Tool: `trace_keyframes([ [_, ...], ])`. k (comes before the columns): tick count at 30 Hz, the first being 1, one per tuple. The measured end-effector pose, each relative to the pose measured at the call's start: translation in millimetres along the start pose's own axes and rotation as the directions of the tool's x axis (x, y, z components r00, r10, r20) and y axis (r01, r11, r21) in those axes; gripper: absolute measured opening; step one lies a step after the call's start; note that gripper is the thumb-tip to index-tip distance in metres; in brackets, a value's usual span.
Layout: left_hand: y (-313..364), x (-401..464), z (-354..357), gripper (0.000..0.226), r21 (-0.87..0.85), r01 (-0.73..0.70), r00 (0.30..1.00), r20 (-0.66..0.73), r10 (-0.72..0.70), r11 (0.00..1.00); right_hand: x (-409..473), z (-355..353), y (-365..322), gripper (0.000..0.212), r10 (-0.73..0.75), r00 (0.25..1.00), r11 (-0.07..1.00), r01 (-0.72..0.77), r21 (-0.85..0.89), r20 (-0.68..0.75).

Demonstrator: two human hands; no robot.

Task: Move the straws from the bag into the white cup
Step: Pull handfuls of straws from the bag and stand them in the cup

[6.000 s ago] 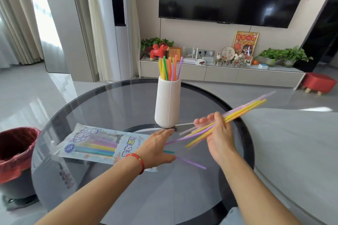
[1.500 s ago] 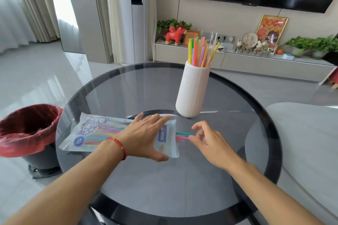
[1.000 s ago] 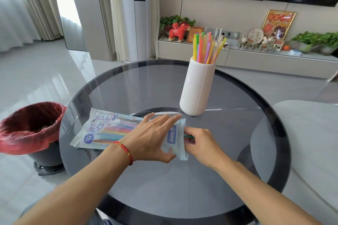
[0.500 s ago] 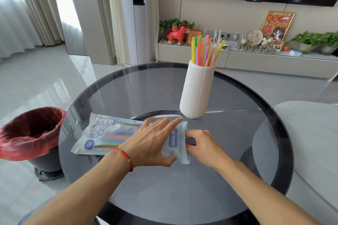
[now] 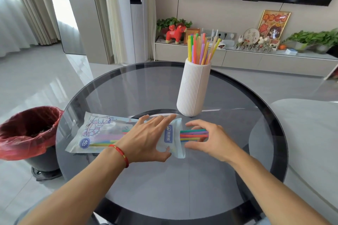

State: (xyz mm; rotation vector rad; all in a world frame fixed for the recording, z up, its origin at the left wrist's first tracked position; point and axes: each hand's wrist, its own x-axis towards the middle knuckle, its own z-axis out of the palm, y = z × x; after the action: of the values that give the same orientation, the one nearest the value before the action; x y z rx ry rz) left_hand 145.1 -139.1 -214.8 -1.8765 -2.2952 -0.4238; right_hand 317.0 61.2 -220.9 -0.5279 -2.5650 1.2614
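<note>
A clear printed straw bag (image 5: 98,133) lies flat on the round glass table (image 5: 164,188), its open mouth pointing right. My left hand (image 5: 146,139) presses flat on the bag near its mouth, fingers spread. A bundle of coloured straws (image 5: 192,134) sticks partly out of the mouth, and my right hand (image 5: 210,140) grips it between thumb and fingers. The ribbed white cup (image 5: 193,87) stands upright behind my hands with several coloured straws (image 5: 201,47) standing in it.
A bin lined with a red bag (image 5: 25,133) stands on the floor left of the table. A pale cushioned seat (image 5: 311,142) borders the table on the right. A TV console with plants and ornaments runs along the far wall.
My right hand reached to the bag's mouth, closed on the straw ends and has drawn the bundle a little to the right out of the bag. My left hand stays pressed on the bag.
</note>
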Motion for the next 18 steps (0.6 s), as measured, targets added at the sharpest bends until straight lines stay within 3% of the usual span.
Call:
trace_keyframes([
  [5, 2.5, -4.4, 2.3, 0.099, -0.004, 0.010, 0.999, -0.032, -0.011, 1.000, -0.2, 27.2, -2.9, 0.016, -0.099, 0.994, 0.993, 0.101, 0.058, -0.043],
  [11, -6.4, -9.0, 2.4, 0.099, 0.004, 0.043, 0.999, 0.001, -0.043, 0.999, -3.1, -7.8, 17.6, 0.029, 0.050, 0.996, 0.964, -0.031, 0.266, -0.068],
  [18, -8.0, -8.6, 1.2, 0.107, 0.131, 0.056, 0.977, 0.199, -0.081, 0.990, -27.1, -52.9, 44.0, 0.018, 0.127, 0.989, 0.939, -0.094, 0.331, -0.079],
])
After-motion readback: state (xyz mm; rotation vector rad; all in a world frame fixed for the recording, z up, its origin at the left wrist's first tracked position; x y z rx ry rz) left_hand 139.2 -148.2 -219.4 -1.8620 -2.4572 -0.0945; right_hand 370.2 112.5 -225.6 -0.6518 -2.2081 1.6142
